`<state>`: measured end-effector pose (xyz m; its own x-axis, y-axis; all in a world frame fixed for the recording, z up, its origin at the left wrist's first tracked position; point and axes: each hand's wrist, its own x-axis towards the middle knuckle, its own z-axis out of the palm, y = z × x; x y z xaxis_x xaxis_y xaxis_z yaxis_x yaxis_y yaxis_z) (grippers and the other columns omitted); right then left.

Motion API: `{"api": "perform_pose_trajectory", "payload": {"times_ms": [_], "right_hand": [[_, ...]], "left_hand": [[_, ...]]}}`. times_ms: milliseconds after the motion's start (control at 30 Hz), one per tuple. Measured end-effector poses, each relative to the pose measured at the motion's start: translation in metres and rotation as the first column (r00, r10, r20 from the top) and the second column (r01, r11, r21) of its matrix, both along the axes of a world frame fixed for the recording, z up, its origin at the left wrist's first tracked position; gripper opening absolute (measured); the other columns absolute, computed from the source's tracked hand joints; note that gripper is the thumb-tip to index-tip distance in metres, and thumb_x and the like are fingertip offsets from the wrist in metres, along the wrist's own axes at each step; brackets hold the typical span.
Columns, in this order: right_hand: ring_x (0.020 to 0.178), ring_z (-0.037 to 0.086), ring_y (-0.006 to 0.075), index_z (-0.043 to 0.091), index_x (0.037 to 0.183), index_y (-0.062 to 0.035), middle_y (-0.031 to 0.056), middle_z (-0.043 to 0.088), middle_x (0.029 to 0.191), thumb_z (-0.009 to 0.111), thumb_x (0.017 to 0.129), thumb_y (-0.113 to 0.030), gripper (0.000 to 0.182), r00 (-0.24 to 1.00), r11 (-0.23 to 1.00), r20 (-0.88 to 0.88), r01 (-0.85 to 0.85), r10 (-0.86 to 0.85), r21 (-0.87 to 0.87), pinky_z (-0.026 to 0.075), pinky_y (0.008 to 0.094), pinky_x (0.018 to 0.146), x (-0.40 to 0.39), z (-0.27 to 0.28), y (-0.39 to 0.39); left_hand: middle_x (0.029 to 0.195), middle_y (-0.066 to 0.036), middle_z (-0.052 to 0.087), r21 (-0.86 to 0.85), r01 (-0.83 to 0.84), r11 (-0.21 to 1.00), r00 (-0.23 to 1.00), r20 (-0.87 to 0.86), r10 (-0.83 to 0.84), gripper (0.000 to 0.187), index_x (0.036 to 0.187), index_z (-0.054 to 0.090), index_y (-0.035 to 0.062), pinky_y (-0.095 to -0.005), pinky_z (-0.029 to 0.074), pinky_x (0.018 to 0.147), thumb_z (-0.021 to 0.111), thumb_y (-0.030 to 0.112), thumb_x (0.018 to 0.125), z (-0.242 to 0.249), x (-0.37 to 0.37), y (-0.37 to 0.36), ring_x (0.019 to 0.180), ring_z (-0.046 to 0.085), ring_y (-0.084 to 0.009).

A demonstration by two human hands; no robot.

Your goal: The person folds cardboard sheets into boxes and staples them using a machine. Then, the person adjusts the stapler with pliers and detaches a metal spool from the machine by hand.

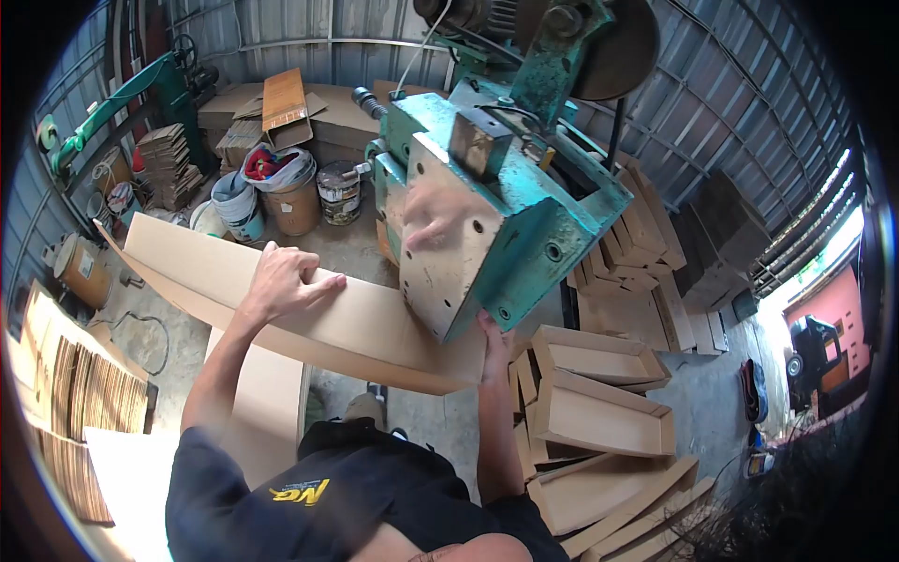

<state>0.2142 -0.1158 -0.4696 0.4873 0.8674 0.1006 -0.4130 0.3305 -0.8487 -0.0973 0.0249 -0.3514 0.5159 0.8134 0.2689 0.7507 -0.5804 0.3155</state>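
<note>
Showing the head view, with the green machine (562,253) as landmark: one long folded cardboard piece (375,323) lies across the space in front of the machine, its right end below the machine's pale metal plate (440,225) and its other end reaching well out to the left. Two hands attend it. The left hand (286,284), left of the machine, is bent over the upper edge of the piece, fingers curled and thumb laid along the surface, holding it. The right hand (495,348), just beneath the machine's lower corner, is at the right end of the piece; it is partly hidden, and whether its fingers are closed cannot be told.

Below and right of the machine, three open cardboard trays (604,412) are clearly countable, with further pieces beside and under them, too overlapped to number. Directly right of the machine stand more cardboard forms, likewise uncounted. Left of the machine, on the floor, are one paint-marked can (339,195), one brown bucket (292,208) with a bag-lined top and one whitish bucket (238,208); one yellowish drum (82,272) stands farther left. Beyond these buckets, one orange-brown box (284,101) rests on stacked cardboard. Far right of the machine, one dark vehicle (813,348) shows through the opening.
</note>
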Motion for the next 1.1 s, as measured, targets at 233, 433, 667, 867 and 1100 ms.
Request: {"api": "perform_pose_trajectory", "payload": {"times_ms": [233, 433, 667, 867, 1100], "right_hand": [[0.088, 0.061, 0.011, 0.068, 0.1, -0.0042, -0.0001, 0.068, 0.097, 0.072, 0.088, -0.012, 0.015, 0.992, 0.992, 0.063, 0.112, -0.108, -0.051, 0.046, 0.0285, 0.083, 0.005, -0.013, -0.001], [0.082, 0.058, 0.0084, 0.068, 0.094, -0.0049, -0.002, 0.066, 0.089, 0.069, 0.089, -0.014, 0.01, 0.984, 0.979, 0.064, 0.171, -0.164, -0.115, 0.045, 0.0264, 0.076, -0.005, 0.021, -0.003], [0.093, 0.058, 0.0101, 0.067, 0.103, -0.0047, 0.0014, 0.066, 0.102, 0.066, 0.093, -0.018, 0.017, 0.991, 0.992, 0.08, 0.108, -0.103, -0.058, 0.045, 0.0286, 0.083, 0.005, -0.003, 0.003], [0.095, 0.058, 0.0112, 0.065, 0.106, -0.0046, 0.0024, 0.065, 0.105, 0.062, 0.095, -0.021, 0.02, 0.989, 0.99, 0.035, 0.142, -0.143, 0.021, 0.045, 0.0301, 0.085, 0.029, 0.009, 0.05], [0.094, 0.057, 0.0115, 0.064, 0.106, -0.0045, 0.0023, 0.063, 0.103, 0.058, 0.097, -0.023, 0.022, 0.997, 0.996, -0.036, 0.066, -0.069, -0.063, 0.045, 0.0307, 0.084, 0.014, -0.006, 0.062]], "left_hand": [[0.054, -0.009, 0.051, 0.033, -0.011, 0.999, 1.0, -0.01, 0.012, 0.064, 0.053, 0.049, 0.0072, -0.0391, 0.032, 0.067, 0.07, 0.061, 0.081, -0.003, 0.0, -0.004, 0.058, 0.05, -0.0276], [0.055, -0.011, 0.05, 0.021, 0.0, 1.0, 0.999, 0.038, -0.001, 0.063, 0.053, 0.047, 0.0065, -0.0394, 0.032, 0.067, 0.072, 0.058, 0.08, -0.007, 0.003, -0.003, 0.057, 0.049, -0.0281], [0.054, -0.012, 0.05, -0.055, 0.002, 0.998, 0.999, 0.04, 0.0, 0.062, 0.054, 0.049, 0.0053, -0.0398, 0.032, 0.067, 0.073, 0.056, 0.079, -0.005, 0.007, 0.002, 0.056, 0.048, -0.0285], [0.047, -0.015, 0.05, -0.015, -0.077, 0.997, 0.993, 0.086, 0.078, 0.07, 0.051, 0.052, 0.0, -0.0421, 0.041, 0.052, 0.072, 0.061, 0.078, 0.001, 0.017, 0.041, 0.045, 0.052, -0.0307], [0.052, -0.014, 0.057, -0.007, -0.025, 1.0, 0.998, 0.052, 0.026, 0.067, 0.052, 0.059, 0.0061, -0.0416, 0.039, 0.062, 0.067, 0.067, 0.08, 0.003, 0.013, 0.047, 0.054, 0.058, -0.0323]]}}
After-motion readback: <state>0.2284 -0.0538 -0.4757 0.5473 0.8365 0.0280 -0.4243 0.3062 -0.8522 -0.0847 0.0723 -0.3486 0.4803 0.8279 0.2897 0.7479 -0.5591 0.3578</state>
